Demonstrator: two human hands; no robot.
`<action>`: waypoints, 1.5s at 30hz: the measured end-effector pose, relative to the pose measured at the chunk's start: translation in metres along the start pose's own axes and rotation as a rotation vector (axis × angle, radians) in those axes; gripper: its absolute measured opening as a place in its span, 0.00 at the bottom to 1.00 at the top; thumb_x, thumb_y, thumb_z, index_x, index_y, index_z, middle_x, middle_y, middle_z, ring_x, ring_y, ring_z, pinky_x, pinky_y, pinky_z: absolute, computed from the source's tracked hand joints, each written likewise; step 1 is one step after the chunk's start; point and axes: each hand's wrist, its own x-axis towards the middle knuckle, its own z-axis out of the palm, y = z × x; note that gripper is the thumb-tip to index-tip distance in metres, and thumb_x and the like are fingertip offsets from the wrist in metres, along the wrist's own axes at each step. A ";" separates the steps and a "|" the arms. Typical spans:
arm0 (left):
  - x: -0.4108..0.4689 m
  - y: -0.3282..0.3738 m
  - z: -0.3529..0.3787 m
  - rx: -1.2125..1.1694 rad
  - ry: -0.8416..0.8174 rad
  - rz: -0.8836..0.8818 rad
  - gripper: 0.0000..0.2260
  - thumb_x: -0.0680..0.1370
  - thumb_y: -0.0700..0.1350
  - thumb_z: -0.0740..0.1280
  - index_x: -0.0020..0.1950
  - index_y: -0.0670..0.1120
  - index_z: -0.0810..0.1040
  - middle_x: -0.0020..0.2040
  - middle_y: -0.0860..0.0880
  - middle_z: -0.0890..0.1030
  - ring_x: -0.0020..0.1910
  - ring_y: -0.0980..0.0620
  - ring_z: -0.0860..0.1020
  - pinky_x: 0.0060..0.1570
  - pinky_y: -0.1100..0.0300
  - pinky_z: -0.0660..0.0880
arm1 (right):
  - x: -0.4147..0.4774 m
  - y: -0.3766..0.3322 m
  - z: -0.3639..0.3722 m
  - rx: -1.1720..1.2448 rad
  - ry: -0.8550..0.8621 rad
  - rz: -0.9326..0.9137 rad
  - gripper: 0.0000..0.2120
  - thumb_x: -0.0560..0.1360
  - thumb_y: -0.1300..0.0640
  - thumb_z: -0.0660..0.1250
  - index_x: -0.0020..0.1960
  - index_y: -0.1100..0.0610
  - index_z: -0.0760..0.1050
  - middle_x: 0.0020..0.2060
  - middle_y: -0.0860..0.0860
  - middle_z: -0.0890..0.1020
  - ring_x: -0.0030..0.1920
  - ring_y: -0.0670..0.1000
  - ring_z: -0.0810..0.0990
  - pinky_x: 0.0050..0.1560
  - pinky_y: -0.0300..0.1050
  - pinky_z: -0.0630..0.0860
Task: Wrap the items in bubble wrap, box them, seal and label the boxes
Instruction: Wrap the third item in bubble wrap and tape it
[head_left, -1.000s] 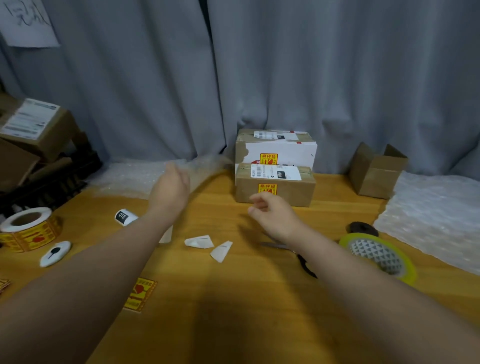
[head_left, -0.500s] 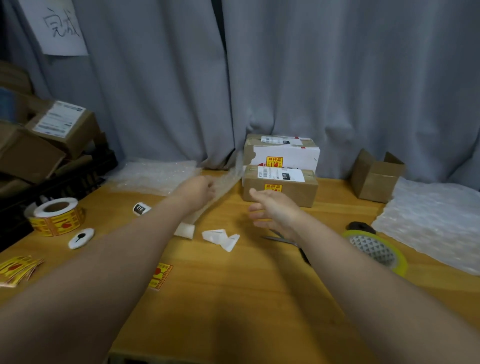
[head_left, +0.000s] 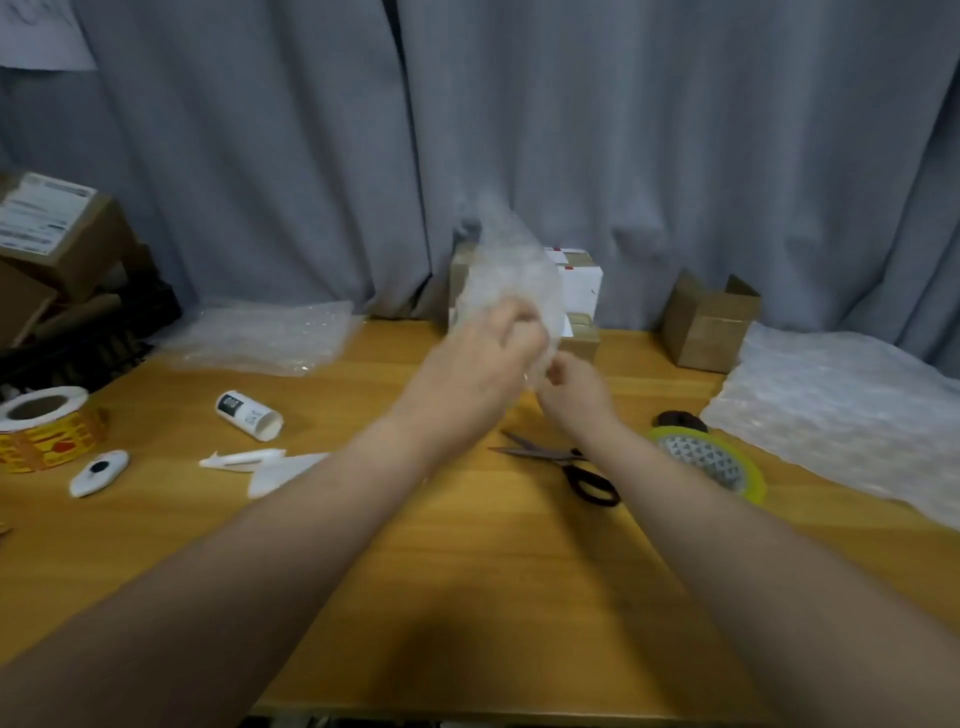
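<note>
Above the middle of the wooden table (head_left: 467, 571), two hands are meeting on one bubble wrap piece (head_left: 511, 275). The left hand (head_left: 467, 374) is curling its fingers round the piece's lower part, and the right hand (head_left: 574, 389) is pinching its bottom edge just beside the left hand; both are blurring, so finer finger detail is not showing. The piece is rising upright from the hands with its long axis roughly vertical and its top pointing up, and it is covering part of two stacked boxes (head_left: 581, 283) behind it.

Two more bubble wrap sheets are lying flat: the left sheet (head_left: 270, 332) at the table's far left, the right sheet (head_left: 841, 410) at its right edge. One white cylinder (head_left: 249, 409) is lying on its side well left of the hands, its long axis running from far left to near right, its plain white end facing near right. One open box (head_left: 706, 325) is standing beside the right sheet. One pair of scissors (head_left: 566, 462) is lying by the right forearm, blades pointing left, near one tape roll (head_left: 709, 460). One sticker roll (head_left: 47, 426) is sitting at the left edge.
</note>
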 end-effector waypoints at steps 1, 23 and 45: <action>-0.004 0.012 0.011 -0.004 -0.034 -0.034 0.08 0.76 0.42 0.64 0.54 0.47 0.71 0.56 0.46 0.75 0.49 0.45 0.77 0.43 0.55 0.75 | 0.002 0.009 -0.010 -0.108 -0.007 0.003 0.09 0.78 0.62 0.61 0.56 0.60 0.76 0.54 0.57 0.80 0.56 0.58 0.77 0.49 0.44 0.70; -0.037 0.020 0.112 -0.095 -0.974 -0.287 0.27 0.80 0.61 0.41 0.78 0.54 0.43 0.78 0.50 0.43 0.77 0.51 0.41 0.73 0.45 0.36 | 0.049 0.096 -0.081 -0.625 0.004 0.292 0.04 0.75 0.67 0.64 0.43 0.63 0.71 0.41 0.56 0.72 0.45 0.59 0.76 0.41 0.46 0.72; -0.095 -0.038 0.040 0.109 -0.874 -0.722 0.29 0.80 0.61 0.47 0.76 0.46 0.55 0.76 0.44 0.58 0.74 0.44 0.58 0.72 0.46 0.55 | -0.021 0.019 0.024 -0.240 -0.288 -0.268 0.07 0.75 0.58 0.68 0.52 0.59 0.80 0.42 0.51 0.78 0.45 0.53 0.78 0.46 0.45 0.76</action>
